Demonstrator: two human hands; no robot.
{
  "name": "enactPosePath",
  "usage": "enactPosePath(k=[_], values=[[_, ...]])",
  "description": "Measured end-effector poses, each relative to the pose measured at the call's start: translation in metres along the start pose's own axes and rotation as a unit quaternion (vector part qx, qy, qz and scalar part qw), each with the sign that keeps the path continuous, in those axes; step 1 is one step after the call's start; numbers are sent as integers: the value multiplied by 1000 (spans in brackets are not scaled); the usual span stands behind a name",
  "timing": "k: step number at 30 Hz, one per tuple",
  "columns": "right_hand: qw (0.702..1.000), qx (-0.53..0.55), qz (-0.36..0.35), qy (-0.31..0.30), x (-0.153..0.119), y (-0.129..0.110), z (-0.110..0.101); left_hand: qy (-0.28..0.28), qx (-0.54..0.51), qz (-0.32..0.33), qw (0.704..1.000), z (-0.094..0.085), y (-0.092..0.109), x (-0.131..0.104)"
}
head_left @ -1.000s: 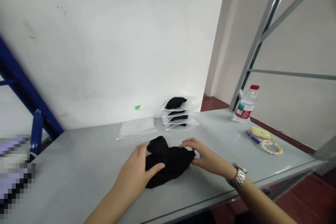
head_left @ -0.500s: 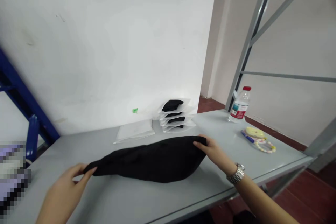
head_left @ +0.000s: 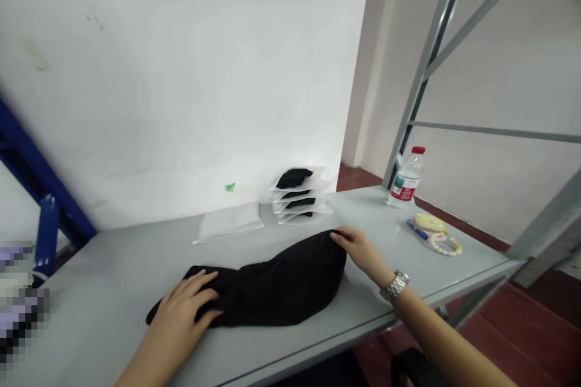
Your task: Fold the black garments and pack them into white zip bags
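Note:
A piece of black fabric (head_left: 285, 284), perhaps a garment, stretches across the grey table (head_left: 131, 278) in front of me. On its left part lies my left hand (head_left: 186, 305), open with fingers spread over the cloth. My right hand (head_left: 356, 248) pinches the cloth's upper right corner and holds that end slightly raised. Behind the fabric rests a stack of flat, whitish translucent bags (head_left: 231, 222). To the right of these is a pile of similar bags (head_left: 302, 196) with folded black cloth inside.
At the table's right stands a clear bottle (head_left: 406, 178) with a red cap. Nearer lie a yellow object (head_left: 430, 222), a blue pen-like item (head_left: 418, 230) and a beaded bracelet (head_left: 445, 246). A white wall (head_left: 204, 72) closes off the back; a blue frame (head_left: 49, 181) rises at left.
My left hand has let go of the fabric's left end and moved right to lie flat on it. The fabric has come down onto the table, its right corner still pinched.

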State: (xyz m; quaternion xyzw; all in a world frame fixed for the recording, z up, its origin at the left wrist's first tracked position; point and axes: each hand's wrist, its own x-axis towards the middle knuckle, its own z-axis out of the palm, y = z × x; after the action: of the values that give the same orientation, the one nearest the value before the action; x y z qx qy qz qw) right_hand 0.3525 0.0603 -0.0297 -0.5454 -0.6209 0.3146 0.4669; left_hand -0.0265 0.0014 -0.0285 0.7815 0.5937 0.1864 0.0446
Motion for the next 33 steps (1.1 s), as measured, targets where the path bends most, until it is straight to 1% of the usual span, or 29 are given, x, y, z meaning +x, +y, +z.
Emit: enactPosePath(k=[1,3,6,9,11,12,14,15,17,18,19,20,21,22,23,24,25,26,27,28,29,31,33], values=[[1000,22,3,-8,-1,-5,-4,5,-28,3,1000,-3,0,5],[997,76,7,-24,-2,-14,-11,21,-108,-5,994,-15,1,15],[987,154,15,-33,-1,-28,-20,37,-208,-58,976,-46,5,24],[978,206,20,-27,1,-37,-25,58,-227,-127,964,-75,8,27],[978,208,25,-22,6,-39,-23,88,-207,-156,962,-86,9,33],[980,195,34,-19,10,-37,-21,104,-186,-157,964,-88,8,38],[987,149,61,-10,20,-30,-15,114,-124,-146,975,-85,7,54],[990,122,77,-4,25,-25,-11,102,-87,-143,981,-81,6,62],[992,76,101,12,32,-14,-2,77,-5,-132,988,-67,3,72],[992,63,107,25,33,-10,1,72,31,-122,989,-60,3,72],[993,45,101,44,31,-7,4,74,53,-108,990,-52,3,68],[995,21,77,65,26,-6,7,79,63,-87,991,-45,5,59],[996,-4,45,75,18,-6,9,73,44,-71,994,-38,8,47],[996,-49,-13,76,8,-7,11,44,-4,-55,998,-30,11,32],[992,-97,-69,47,-4,-9,13,-8,-48,-42,998,-23,16,16],[985,-128,-110,-25,-17,-12,16,-62,-79,-23,995,-15,20,0],[972,-155,-147,-100,-30,-15,19,-97,-94,-4,991,-8,25,-15],[953,-188,-173,-163,-41,-18,23,-118,-97,6,988,-1,29,-26],[933,-222,-193,-209,-49,-20,26,-120,-91,15,988,4,31,-34],[914,-260,-210,-230,-55,-21,30,-107,-80,22,991,8,32,-38],[898,-300,-224,-233,-58,-21,33,-85,-69,26,994,11,32,-39],[877,-356,-249,-204,-57,-18,38,-32,-55,29,998,12,29,-34],[876,-365,-274,-155,-52,-16,38,29,-45,21,998,7,25,-26]])
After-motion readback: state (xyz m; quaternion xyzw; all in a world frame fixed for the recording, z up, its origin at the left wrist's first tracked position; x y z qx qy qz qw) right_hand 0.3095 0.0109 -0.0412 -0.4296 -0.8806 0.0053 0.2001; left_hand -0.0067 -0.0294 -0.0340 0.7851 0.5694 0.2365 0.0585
